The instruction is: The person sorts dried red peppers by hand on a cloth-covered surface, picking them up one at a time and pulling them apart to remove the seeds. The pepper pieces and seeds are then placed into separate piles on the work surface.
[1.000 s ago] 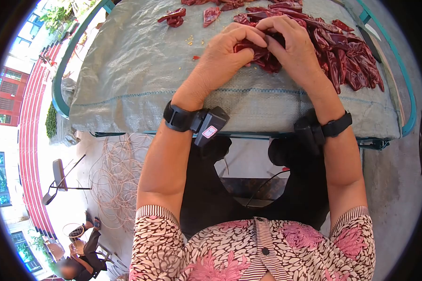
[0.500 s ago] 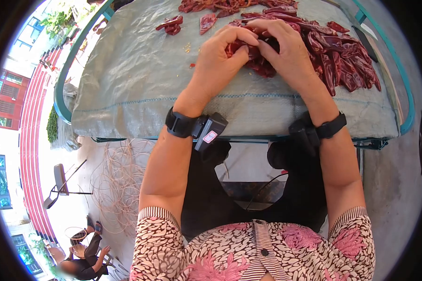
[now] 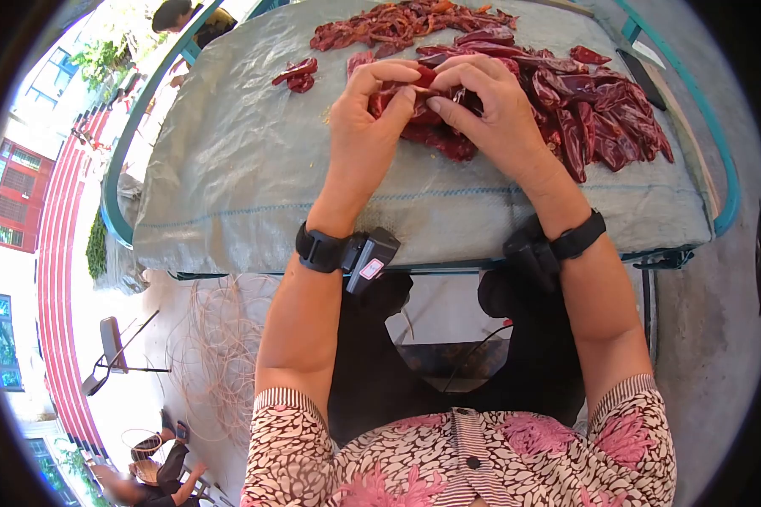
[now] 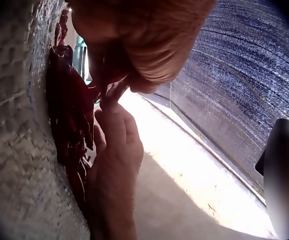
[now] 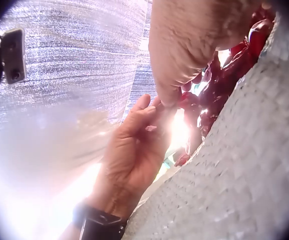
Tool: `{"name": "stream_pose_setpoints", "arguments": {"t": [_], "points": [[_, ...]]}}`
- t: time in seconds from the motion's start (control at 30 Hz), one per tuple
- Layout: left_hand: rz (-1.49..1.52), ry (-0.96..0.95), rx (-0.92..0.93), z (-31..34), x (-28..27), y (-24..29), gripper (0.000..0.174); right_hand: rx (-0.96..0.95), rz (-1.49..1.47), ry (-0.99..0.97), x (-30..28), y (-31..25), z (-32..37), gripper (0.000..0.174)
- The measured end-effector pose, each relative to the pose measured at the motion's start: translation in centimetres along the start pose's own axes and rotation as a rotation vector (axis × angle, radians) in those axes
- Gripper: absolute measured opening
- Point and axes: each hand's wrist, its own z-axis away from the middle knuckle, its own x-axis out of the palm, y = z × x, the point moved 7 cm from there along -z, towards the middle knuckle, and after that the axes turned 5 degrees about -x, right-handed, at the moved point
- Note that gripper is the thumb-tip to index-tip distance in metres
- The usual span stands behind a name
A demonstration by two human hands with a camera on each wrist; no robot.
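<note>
My left hand (image 3: 362, 127) and right hand (image 3: 497, 114) meet over the near side of a heap of dark red dried chili peppers (image 3: 626, 118). Between them both hands pinch a dried chili pepper (image 3: 425, 78), thumbs on the near side and bent fingers beyond. In the left wrist view a strip of that pepper (image 4: 115, 91) shows between the fingertips of the two hands. More chilies (image 3: 440, 139) lie right under the hands. The right wrist view has the left hand (image 5: 134, 150) with its fingertips close to those of the right hand (image 5: 189, 45).
A woven plastic sheet (image 3: 228, 160) covers the teal-framed surface (image 3: 727, 194). At the back lies a spread of flatter, opened-looking chili pieces (image 3: 397, 25), with a small cluster (image 3: 296, 76) at left. A dark flat object (image 3: 643, 80) lies at right. Another person (image 3: 199, 21) is beyond the far left corner.
The head view has tilted up, so the sheet sits lower in it. My hands have shifted left against the heap and drawn slightly apart, exposing more of the pinched pepper. Someone has appeared beyond the far corner.
</note>
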Motion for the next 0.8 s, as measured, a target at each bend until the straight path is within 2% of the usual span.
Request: {"name": "stream_pose_setpoints", "arguments": {"t": [0.13,0.27,0.43,0.53,0.63,0.73,0.8], "points": [[0.129,0.041,-0.041,-0.2,-0.3,-0.1,0.020,0.046,0.042,0.027,-0.4,0.7,0.1,0.017],[0.198,0.124,-0.019,-0.5,-1.6,-1.1,0.024,0.157,0.050,0.203,-1.8,1.4,0.2,0.016],[0.111,0.119,-0.075,-0.7,-1.7,-1.5,0.027,0.336,0.077,0.292,-2.5,3.0,1.1,0.017],[0.023,0.102,-0.090,-0.9,-1.8,-1.8,0.027,0.468,0.091,0.254,-2.6,3.9,1.6,0.017],[-0.045,0.091,-0.143,-1.0,-1.9,-1.9,0.024,0.445,0.192,0.183,-2.3,4.4,1.7,0.017],[-0.047,0.094,-0.152,-0.9,-2.0,-1.9,0.020,0.345,0.302,0.264,-2.8,3.2,1.5,0.017],[-0.027,0.122,-0.141,-0.9,-2.4,-2.2,0.019,0.298,0.269,0.273,-2.7,3.1,1.3,0.018]]}}
